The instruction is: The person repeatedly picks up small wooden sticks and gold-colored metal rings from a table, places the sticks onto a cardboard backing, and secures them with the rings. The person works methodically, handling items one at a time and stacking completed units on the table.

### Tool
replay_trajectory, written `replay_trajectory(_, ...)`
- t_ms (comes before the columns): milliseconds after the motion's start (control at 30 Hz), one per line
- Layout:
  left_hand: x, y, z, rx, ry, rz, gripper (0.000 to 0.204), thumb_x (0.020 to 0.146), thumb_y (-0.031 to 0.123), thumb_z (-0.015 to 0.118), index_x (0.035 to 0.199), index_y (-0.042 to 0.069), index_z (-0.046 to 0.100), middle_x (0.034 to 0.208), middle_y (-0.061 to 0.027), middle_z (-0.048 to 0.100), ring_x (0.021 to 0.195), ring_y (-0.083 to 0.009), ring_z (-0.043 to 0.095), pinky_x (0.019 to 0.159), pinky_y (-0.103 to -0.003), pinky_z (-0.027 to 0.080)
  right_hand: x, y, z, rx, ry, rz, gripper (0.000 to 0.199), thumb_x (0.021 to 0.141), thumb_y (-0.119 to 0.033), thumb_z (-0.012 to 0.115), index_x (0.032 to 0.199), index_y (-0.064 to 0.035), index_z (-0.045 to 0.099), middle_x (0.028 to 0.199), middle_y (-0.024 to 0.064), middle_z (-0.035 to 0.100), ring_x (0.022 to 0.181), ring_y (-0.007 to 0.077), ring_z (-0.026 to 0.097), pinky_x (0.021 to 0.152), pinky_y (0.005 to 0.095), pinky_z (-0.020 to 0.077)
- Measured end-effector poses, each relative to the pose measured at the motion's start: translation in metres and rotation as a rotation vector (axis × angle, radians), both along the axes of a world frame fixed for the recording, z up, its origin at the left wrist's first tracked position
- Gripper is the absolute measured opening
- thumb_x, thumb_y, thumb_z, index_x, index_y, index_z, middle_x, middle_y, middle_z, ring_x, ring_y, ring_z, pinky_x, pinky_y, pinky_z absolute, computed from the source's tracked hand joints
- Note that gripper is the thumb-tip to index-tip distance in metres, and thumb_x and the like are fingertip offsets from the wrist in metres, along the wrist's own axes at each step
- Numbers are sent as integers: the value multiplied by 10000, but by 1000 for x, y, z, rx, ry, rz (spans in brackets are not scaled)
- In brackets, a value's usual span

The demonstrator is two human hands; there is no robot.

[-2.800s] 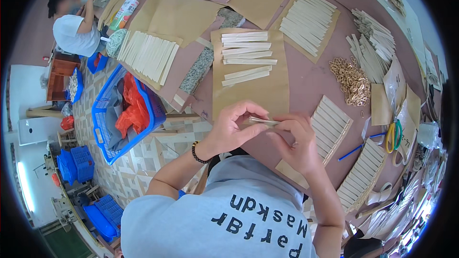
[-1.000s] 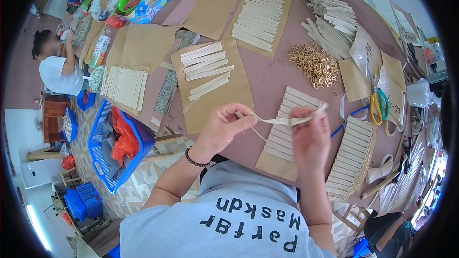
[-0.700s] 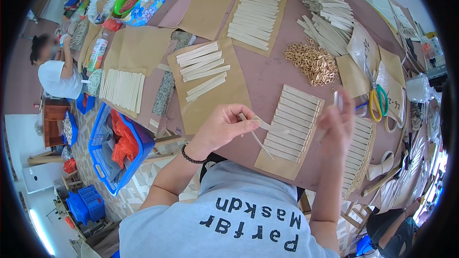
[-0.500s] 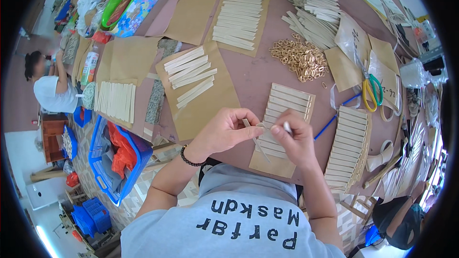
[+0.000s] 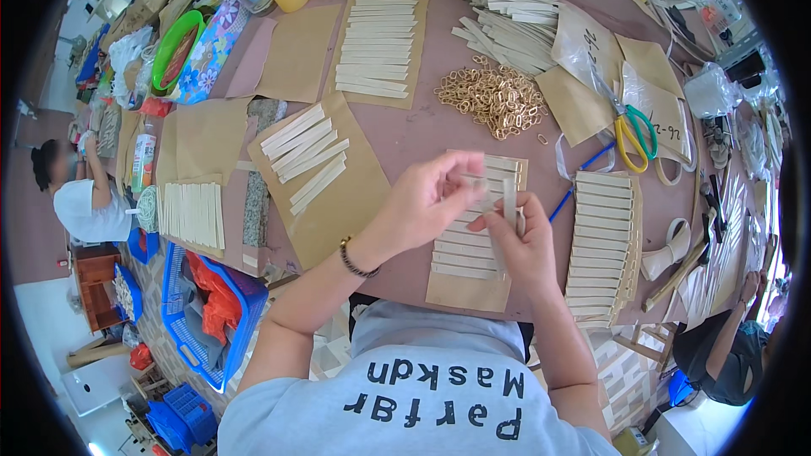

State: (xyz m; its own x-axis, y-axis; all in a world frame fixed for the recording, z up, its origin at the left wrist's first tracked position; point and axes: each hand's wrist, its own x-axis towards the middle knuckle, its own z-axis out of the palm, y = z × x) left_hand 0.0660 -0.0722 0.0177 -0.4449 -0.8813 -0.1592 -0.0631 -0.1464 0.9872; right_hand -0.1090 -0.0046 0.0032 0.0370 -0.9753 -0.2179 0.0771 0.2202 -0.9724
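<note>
A narrow pale strip [image 5: 509,200] stands folded between the thumb and fingers of my right hand [image 5: 521,241]. My left hand [image 5: 427,207] hovers just left of it, fingers curled and blurred; whether they grip anything cannot be told. Both hands are over a brown card [image 5: 465,294] that bears a row of pale strips, partly hidden by my hands. To the right lies a second card [image 5: 601,245] lined with strips, gold-coloured links along its right edge. A pile of gold oval links [image 5: 494,100] is heaped beyond my hands.
Scissors with yellow and green handles [image 5: 634,137] and a blue pen [image 5: 561,204] lie to the right. Loose strips [image 5: 507,13] are stacked at the back. More strip-laden cards [image 5: 325,203] spread leftward. A blue basket [image 5: 221,365] stands below the table's left edge. Other people sit at both sides.
My left hand has lifted away from the strip, fingers loosening and pointing up. My right hand now holds the strip upright. The view has shifted, so the table's things appear further left.
</note>
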Motion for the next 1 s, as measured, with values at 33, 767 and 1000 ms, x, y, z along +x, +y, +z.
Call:
replay_trajectory(33,-8,-9,-1,-123,-90,33,296,900,56,653,1187,-1,603,1074,-65,623,849,-109,621,749,-249,522,-4,-1,0,49,-10,-28,163,983,-132,547,1094,-27,493,873,80,709,751,57,576,637,204,436)
replay_trajectory(767,10,-41,-26,-170,-172,120,119,955,102,592,893,3,566,776,-30,616,691,-83,611,609,-240,513,2,-16,14,39,195,-70,134,937,-105,596,976,23,601,744,79,692,541,88,569,499,257,449)
replay_trajectory(1000,10,9,-25,-65,32,273,70,894,11,650,939,-15,604,844,-33,656,734,-83,651,664,-220,548,17,-12,13,-282,542,-79,74,877,-72,657,916,-27,613,655,134,645,474,203,585,470,322,451)
